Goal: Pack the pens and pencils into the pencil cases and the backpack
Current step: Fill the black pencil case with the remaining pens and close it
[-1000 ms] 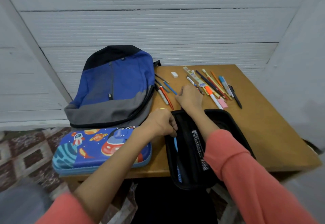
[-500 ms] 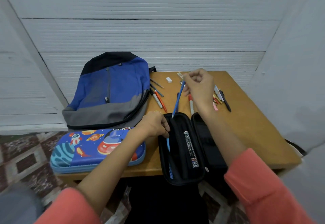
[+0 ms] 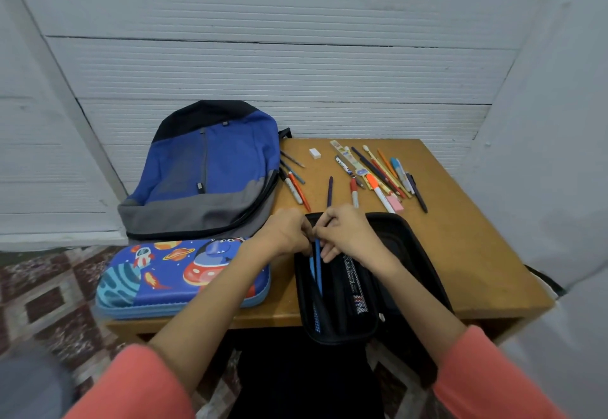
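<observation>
**Wooden table: blue pencil lowered into black case**

Wooden table [image 3: 460, 254] carries the open black pencil case [image 3: 339, 331]. The right hand [image 3: 348, 234] pinches a blue pencil [image 3: 317, 265], its top hidden among the fingers. The left hand [image 3: 286, 234] curls alongside, its grip unclear. Half a second ago the pencil was raised above the case; now it lies inside.

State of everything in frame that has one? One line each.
black pencil case: open, lying at the front edge of the table
blue pencil: lower part inside the black pencil case
right hand: pinching the blue pencil's top
left hand: fingers curled at the case rim, grip unclear
space-print pencil case: closed
backpack: lying flat
loose pens and pencils: unpacked on the table
</observation>
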### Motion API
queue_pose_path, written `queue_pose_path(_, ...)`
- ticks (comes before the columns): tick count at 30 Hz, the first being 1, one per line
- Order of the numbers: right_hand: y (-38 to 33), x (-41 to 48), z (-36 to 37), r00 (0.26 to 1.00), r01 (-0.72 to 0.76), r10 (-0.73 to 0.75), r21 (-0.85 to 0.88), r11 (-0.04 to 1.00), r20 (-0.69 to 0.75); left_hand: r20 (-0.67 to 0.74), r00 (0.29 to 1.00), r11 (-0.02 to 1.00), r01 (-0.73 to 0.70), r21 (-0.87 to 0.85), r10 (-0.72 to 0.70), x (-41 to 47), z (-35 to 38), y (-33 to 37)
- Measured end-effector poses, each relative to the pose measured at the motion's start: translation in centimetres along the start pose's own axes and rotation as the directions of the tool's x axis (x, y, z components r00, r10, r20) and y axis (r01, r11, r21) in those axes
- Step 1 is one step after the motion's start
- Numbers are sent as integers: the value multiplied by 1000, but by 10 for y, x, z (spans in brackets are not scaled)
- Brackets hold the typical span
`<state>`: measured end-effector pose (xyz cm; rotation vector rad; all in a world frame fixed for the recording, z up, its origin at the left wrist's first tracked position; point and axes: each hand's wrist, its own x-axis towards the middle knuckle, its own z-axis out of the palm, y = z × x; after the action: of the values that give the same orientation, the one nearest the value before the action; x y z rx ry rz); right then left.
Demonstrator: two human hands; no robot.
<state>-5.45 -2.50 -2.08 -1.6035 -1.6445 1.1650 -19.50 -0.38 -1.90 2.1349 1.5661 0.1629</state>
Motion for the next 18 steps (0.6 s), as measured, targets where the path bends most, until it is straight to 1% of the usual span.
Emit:
queue_pose_path(4, 5, -4, 4, 998, -4, 11, -111, 994, 62, -23, 1000, 1000, -12, -27, 11, 0, 1, 3)
queue_pose_path(6, 7, -3, 4, 998, -7, 15, -125, 992, 65, -20, 1000, 999, -13, -41, 12, 0, 1, 3)
queue_pose_path(11, 7, -1, 6, 994, -36, 44, -69, 997, 103, 3, 1000, 998, -5, -55, 5, 0, 1, 2)
queue_pose_path(15, 4, 0, 0, 982, -84, 80, 16, 996, 174, 16, 1000, 998, -5, -56, 5, 1, 4, 0)
queue_pose_path(18, 2, 5, -8, 975, -116, 109, 29, 993, 195, 9, 1000, 999, -9, -47, 10, 0, 4, 1)
